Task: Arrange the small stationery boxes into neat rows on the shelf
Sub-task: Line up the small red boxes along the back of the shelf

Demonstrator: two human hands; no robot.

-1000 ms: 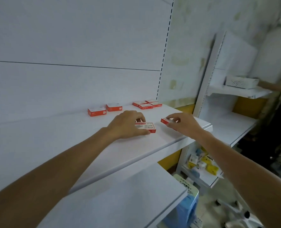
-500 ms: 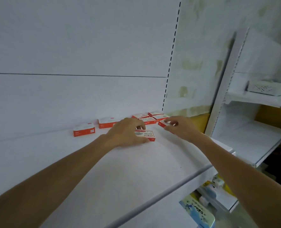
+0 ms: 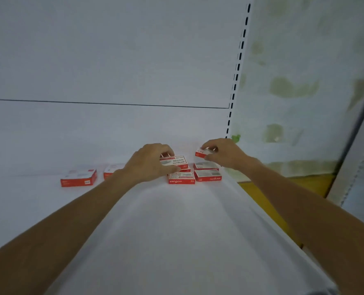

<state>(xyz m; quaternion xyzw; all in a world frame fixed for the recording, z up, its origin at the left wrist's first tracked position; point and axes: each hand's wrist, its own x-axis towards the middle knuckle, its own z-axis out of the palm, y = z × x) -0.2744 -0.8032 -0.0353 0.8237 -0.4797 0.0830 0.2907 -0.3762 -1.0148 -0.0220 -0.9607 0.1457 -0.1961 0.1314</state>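
Both arms are extended to shelf (image 3: 176, 231) rear. First box (image 3: 174, 161) is gripped in curled left hand (image 3: 151, 162); second box (image 3: 202, 152), at its 2 o'clock, is pinched by right hand (image 3: 227, 154) above resting boxes (image 3: 207, 175).

I look along a white shelf (image 3: 176, 241), a flat pale board that runs back to a white rear panel. Just in front of my left hand (image 3: 149, 162) the front box (image 3: 181, 178) lies flat, red and white, its printed edge toward me. Beneath my right hand (image 3: 223, 154) lie two more: the near right box (image 3: 207, 175), just beside the front box, and the rear right box (image 3: 205, 166) close behind it. Left of my left hand, the half-hidden box (image 3: 113, 170) shows behind the wrist. Farther left of that hand, the far box (image 3: 78, 178) lies well apart.
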